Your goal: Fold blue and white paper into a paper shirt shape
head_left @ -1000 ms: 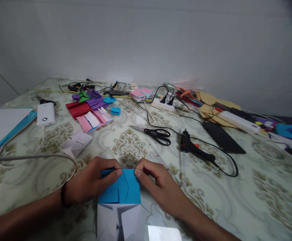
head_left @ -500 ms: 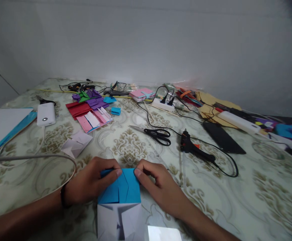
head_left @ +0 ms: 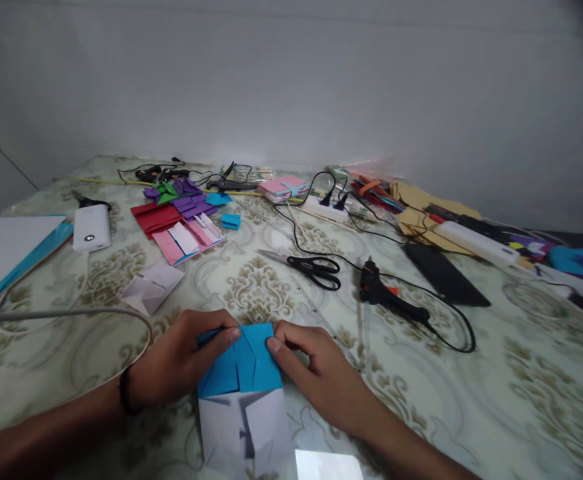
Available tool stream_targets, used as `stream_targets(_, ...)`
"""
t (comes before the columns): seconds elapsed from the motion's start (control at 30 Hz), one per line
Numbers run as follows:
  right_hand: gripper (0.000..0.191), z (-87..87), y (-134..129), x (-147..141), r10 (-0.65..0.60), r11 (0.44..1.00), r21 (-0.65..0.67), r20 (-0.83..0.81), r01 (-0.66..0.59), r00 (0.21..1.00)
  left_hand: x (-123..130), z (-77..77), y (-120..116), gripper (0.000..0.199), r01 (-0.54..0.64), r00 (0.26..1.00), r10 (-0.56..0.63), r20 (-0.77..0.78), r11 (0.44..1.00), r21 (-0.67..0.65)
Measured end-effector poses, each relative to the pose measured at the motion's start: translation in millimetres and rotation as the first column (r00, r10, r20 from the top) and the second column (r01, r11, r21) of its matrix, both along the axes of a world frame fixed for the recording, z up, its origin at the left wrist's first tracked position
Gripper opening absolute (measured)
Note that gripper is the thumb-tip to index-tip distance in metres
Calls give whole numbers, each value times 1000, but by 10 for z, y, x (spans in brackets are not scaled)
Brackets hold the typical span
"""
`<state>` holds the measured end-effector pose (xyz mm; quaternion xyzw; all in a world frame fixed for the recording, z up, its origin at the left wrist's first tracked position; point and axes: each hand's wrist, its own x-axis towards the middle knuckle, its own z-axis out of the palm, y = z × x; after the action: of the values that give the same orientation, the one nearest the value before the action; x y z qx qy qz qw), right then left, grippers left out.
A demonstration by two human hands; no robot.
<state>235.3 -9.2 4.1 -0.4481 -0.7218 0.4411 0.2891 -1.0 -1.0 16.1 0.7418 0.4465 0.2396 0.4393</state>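
Centrally, near the bottom edge of the view, we list one folded sheet of paper (head_left: 266,363), blue over its upper part and white with creased flaps over its lower part, low on the patterned tablecloth (head_left: 259,293).

Left hand (head_left: 184,357): fingers curled, thumb closed on the upper left of the blue part; we note a dark wristband (head_left: 125,390). Right hand (head_left: 316,363): thumb and index finger pinched together at the upper right corner of the blue part, the other fingers bent in.

Beyond the left hand we enter one white folded paper (head_left: 154,287), then a cluster: pink folded paper (head_left: 169,248), red folded paper (head_left: 156,219) and purple folded paper (head_left: 191,205), with a small blue folded piece (head_left: 231,221) just beside.

Ahead of the right hand we count black-handled scissors (head_left: 316,270) (blades pointing left) and, right of them, a black glue gun (head_left: 391,299) lying on its side with its cord looped. Behind stands a white power strip (head_left: 316,207) with black plugs (head_left: 341,201).

At far left we record a stack of paper sheets (head_left: 11,253), white uppermost, and a white power bank (head_left: 91,230) with a cable attached.
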Motion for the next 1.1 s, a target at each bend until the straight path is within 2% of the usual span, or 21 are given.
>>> stream_targets(0.27,39,4,-11,15,-40,998,48,0,40,999,5,29,25,39,-40,999,40,24,999,-33)
stream_targets(0.5,45,20,-9,8,49,999,-14,9,-49,999,-16,19,48,39,-95,986,105,128,992,-83)
stream_targets(0.63,45,12,-7,23,-29,998,50,-56,32,998,-32,7,70,30,-102,949,164,269,968,-231)
stream_targets(0.73,47,18,-2,37,-85,994,63,-118,92,989,-39,3,74,33,15,931,139,337,909,-417)
stream_targets(0.8,47,26,-1,43,-97,993,56,-139,105,986,-42,-6,68,36,77,936,100,338,878,-473)
stream_targets(1.0,45,46,-6,47,89,992,-76,-96,-96,991,-51,-26,45,38,-11,944,141,298,916,-400)
stream_targets(1.1,47,43,-9,52,86,990,-104,-108,-97,990,-43,-21,42,40,36,946,103,308,908,-417)
